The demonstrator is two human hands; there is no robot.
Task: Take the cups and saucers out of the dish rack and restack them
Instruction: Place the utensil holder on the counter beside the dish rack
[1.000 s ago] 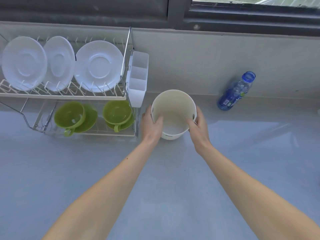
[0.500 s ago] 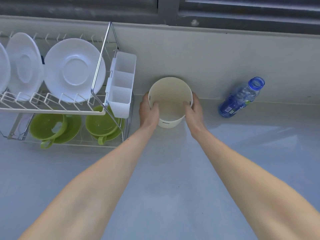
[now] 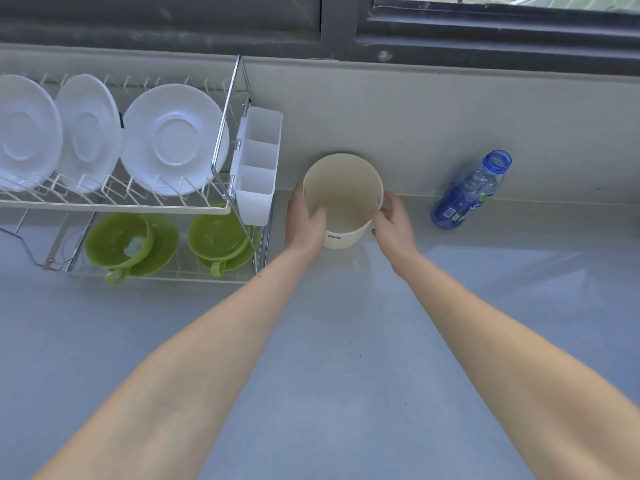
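Your left hand (image 3: 304, 221) is clamped on the left side of the cream tub (image 3: 343, 183), thumb hooked over the rim and inside. Your right hand (image 3: 393, 221) holds the opposite side, thumb on the rim and fingers curled round the outer wall. The tub stands upright on the grey counter (image 3: 346, 341), its far edge tight to the back wall (image 3: 433, 126).

To its left the gap is narrow. The white cutlery holder (image 3: 258, 164) hangs off the right end of the dish rack (image 3: 221, 133), and your left knuckles are just beside its lower corner.

The cups are all in that rack. On the lower tier two green cups (image 3: 117, 237) sit mouth up, each on a green saucer (image 3: 162, 244), with their handles pointing toward you past the front wire. On the upper tier three white saucers (image 3: 175, 140) stand on edge in the slots.

To the right, a blue bottle (image 3: 467, 192) sits tilted with its open mouth by the wall, well apart from your right hand. Between your forearms and toward you, the counter runs wide and flat.
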